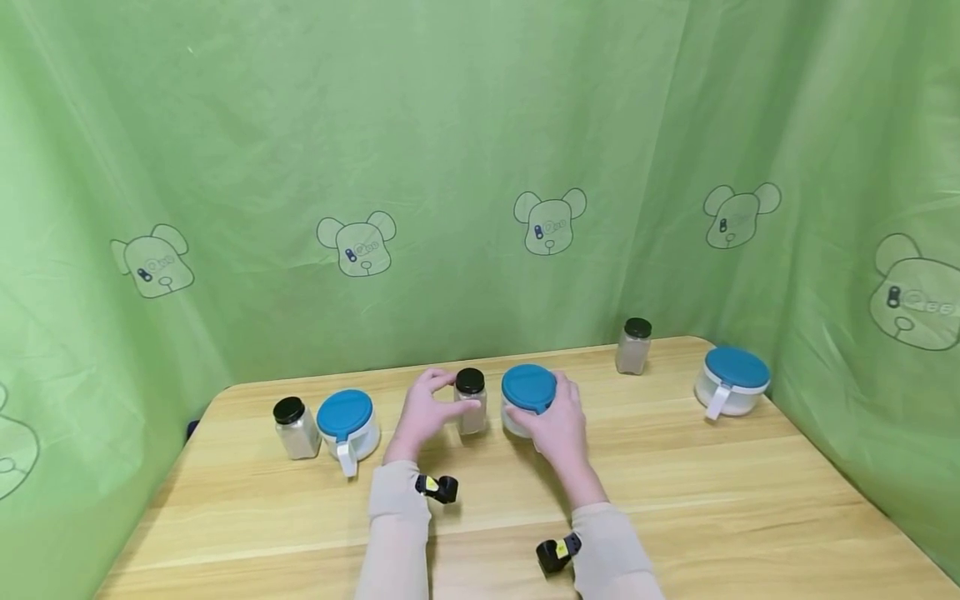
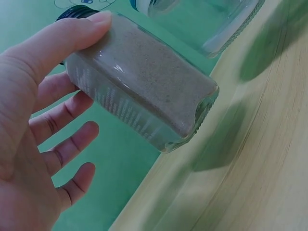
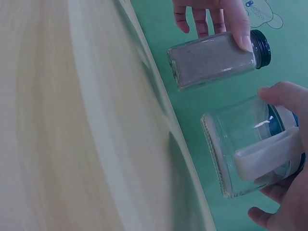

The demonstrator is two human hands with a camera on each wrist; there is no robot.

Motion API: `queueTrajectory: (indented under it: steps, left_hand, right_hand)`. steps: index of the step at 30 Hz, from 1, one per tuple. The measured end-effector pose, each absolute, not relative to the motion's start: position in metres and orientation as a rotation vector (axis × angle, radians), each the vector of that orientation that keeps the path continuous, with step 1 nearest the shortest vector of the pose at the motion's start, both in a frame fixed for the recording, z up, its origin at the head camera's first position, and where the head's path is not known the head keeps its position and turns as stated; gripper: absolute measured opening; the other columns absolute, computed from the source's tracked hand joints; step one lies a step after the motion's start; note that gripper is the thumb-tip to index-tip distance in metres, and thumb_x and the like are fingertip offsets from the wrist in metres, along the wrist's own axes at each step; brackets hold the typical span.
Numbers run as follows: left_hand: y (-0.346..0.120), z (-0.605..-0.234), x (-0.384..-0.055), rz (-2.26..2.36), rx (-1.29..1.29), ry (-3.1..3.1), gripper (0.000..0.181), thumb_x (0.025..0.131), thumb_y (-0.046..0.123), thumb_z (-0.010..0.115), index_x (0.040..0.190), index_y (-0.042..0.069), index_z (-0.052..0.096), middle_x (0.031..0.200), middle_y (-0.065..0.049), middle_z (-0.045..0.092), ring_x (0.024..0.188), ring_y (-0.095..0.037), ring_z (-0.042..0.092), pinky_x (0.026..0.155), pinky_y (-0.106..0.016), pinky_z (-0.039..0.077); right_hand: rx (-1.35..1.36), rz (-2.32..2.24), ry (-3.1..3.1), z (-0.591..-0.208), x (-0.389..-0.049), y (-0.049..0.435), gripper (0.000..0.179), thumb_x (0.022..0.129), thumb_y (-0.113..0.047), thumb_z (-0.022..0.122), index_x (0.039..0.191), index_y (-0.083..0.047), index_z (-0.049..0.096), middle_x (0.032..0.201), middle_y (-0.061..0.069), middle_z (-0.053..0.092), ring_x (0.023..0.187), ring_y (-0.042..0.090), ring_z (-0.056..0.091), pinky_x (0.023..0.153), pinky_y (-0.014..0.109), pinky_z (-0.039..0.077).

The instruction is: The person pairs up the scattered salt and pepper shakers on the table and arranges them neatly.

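My left hand (image 1: 423, 412) pinches a square glass spice jar (image 1: 471, 417) near its black screw lid, thumb on the near side. Greyish powder fills most of this jar (image 2: 144, 72), which tilts across the left wrist view, its shadow falling apart from it on the wood. To the right, my right hand (image 1: 562, 425) grips a round glass seasoning pot (image 1: 528, 386) around its blue lid. Thumb and fingers lie on opposite sides of the pot (image 3: 224, 139), whose white handle points toward me. The pot looks clear and holds a thin pale layer at the bottom.
On the left of the wooden table (image 1: 750, 500) stand another black-lidded jar (image 1: 298, 435) and a blue-lidded pot (image 1: 347, 415), side by side. A third black-lidded jar (image 1: 633, 352) and blue-lidded pot (image 1: 735, 385) stand at the back right. A green curtain (image 1: 450, 150) hangs behind the table.
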State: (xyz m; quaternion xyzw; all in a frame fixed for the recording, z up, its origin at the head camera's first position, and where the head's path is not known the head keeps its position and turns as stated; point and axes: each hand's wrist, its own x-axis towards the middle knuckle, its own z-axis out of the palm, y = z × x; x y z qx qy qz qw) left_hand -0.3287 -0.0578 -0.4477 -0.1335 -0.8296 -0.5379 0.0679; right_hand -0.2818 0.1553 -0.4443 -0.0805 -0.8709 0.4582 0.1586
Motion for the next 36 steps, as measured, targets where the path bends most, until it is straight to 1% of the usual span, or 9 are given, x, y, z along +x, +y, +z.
queueTrajectory:
  steps: [15,20,28,32,36]
  left_hand:
    - [-0.063,-0.454,-0.331,-1.645,-0.415,-2.523,0.066,0.072,0.032,0.086,0.129,0.004,0.063,0.131,-0.011,0.056,0.128,-0.032,0.049,0.112,-0.053,0.035]
    - [-0.063,-0.458,-0.334,-1.676,-0.426,-2.515,0.064,0.072,0.03,0.086,0.127,0.006,0.064,0.128,-0.01,0.057,0.127,-0.032,0.049,0.112,-0.054,0.035]
    - [-0.065,-0.46,-0.336,-1.672,-0.45,-2.519,0.061,0.072,0.029,0.086,0.125,0.006,0.066,0.126,-0.01,0.058,0.124,-0.03,0.051,0.111,-0.053,0.035]
    - [-0.066,-0.461,-0.336,-1.671,-0.435,-2.537,0.062,0.072,0.03,0.086,0.125,0.007,0.065,0.129,-0.009,0.058,0.126,-0.03,0.05,0.112,-0.051,0.035]
    - [-0.068,-0.461,-0.335,-1.695,-0.416,-2.54,0.064,0.072,0.031,0.086,0.127,0.007,0.065,0.131,-0.01,0.057,0.128,-0.032,0.049,0.113,-0.053,0.033]
  right_hand:
    - [-0.292,1.291,-2.503,-0.448,-0.281,0.139,0.098,0.07,-0.042,0.083,0.147,-0.009,0.032,0.141,0.018,0.043,0.127,0.044,0.048,0.099,0.064,0.043]
    - [-0.327,1.287,-2.503,-0.451,-0.283,0.136,0.099,0.069,-0.042,0.083,0.147,-0.009,0.032,0.14,0.017,0.043,0.126,0.044,0.049,0.097,0.063,0.046]
    - [-0.34,1.282,-2.499,-0.454,-0.286,0.132,0.098,0.069,-0.043,0.084,0.146,-0.009,0.034,0.137,0.017,0.044,0.124,0.043,0.051,0.094,0.062,0.048]
    - [-0.346,1.271,-2.508,-0.456,-0.287,0.13,0.098,0.069,-0.043,0.083,0.146,-0.009,0.034,0.137,0.017,0.045,0.123,0.043,0.052,0.093,0.062,0.048]
    - [-0.346,1.271,-2.506,-0.457,-0.287,0.129,0.098,0.069,-0.043,0.083,0.146,-0.009,0.034,0.137,0.018,0.045,0.123,0.043,0.052,0.094,0.062,0.048]
